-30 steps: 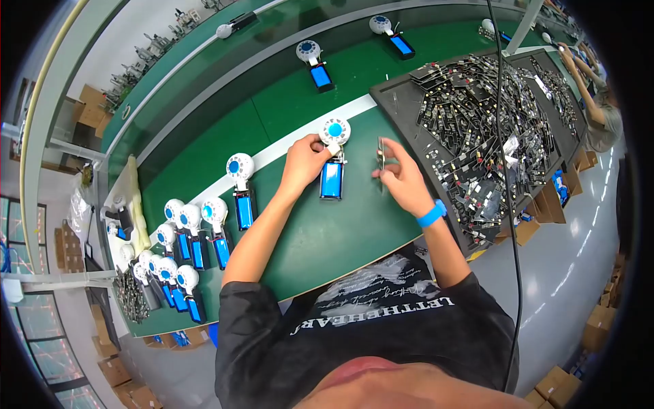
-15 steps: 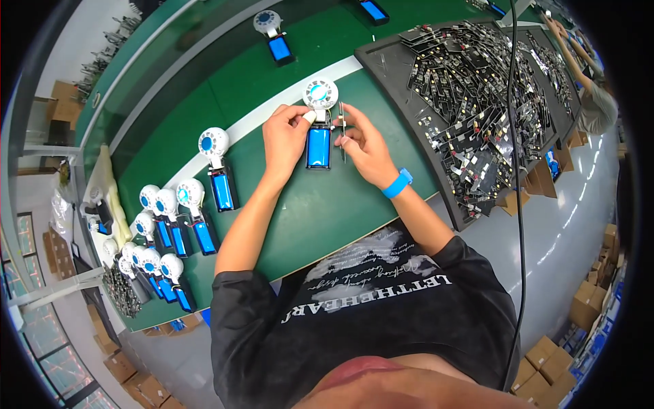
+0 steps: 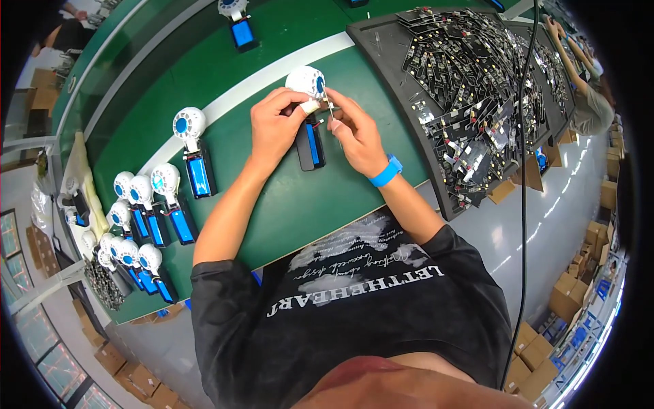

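Observation:
A small fan-like unit (image 3: 298, 76) with a round white head and a dark body stands turned on the green bench in front of me. Its blue battery pack (image 3: 314, 142) shows side-on. My left hand (image 3: 274, 128) is closed around the white neck, thumb and fingers pinching just under the head. In my right hand (image 3: 361, 142), a thin circuit board (image 3: 330, 108) is pinched edge-on between thumb and fingers, its upper end beside the head's blue centre. My fingers hide the joint between neck and body, so I cannot tell whether the board touches the unit.
To the right, a dark tray (image 3: 388, 82) holds a heap of circuit boards (image 3: 470, 102). Several similar units (image 3: 180, 221) stand on the bench at left; another unit (image 3: 242, 33) is farther back. A black cable (image 3: 524, 204) hangs at right. Another person's arm (image 3: 569, 61) reaches in at far right.
The unit has been turned so its blue pack faces more to the right. The circuit board in my right hand has come up against the head's side. The whole view has shifted slightly.

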The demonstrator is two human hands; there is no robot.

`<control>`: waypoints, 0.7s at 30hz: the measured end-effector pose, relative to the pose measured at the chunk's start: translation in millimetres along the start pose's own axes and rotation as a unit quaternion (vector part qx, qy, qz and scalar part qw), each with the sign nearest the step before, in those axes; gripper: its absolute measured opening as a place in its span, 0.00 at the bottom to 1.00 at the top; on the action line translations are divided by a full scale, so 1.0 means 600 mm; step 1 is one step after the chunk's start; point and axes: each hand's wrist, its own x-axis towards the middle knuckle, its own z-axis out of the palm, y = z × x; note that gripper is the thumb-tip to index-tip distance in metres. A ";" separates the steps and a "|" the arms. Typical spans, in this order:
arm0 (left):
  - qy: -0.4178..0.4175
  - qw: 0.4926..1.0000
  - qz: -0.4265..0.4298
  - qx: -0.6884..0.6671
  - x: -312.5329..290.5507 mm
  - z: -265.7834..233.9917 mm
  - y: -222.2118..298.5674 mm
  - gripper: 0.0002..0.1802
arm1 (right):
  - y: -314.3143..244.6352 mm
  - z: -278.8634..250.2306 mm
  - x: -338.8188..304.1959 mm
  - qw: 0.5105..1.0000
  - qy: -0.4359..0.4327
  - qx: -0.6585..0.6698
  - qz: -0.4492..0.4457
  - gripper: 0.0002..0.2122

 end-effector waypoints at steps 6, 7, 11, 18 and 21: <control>-0.058 0.983 0.087 0.153 -0.002 -0.018 0.037 0.06 | -0.022 0.005 -0.003 0.994 0.018 -0.094 -0.057 0.24; -0.068 0.977 0.093 0.181 -0.003 -0.020 0.042 0.06 | -0.022 0.005 -0.005 0.994 0.013 -0.096 -0.055 0.24; -0.080 0.969 0.090 0.218 -0.006 -0.025 0.056 0.05 | -0.022 0.005 -0.007 0.981 0.019 -0.159 -0.113 0.24; -0.073 0.960 0.089 0.255 -0.011 -0.028 0.060 0.04 | -0.025 0.005 -0.014 0.988 0.018 -0.138 -0.073 0.24; -0.071 0.956 0.092 0.269 -0.012 -0.027 0.061 0.04 | -0.027 0.005 -0.017 0.986 0.011 -0.151 -0.076 0.24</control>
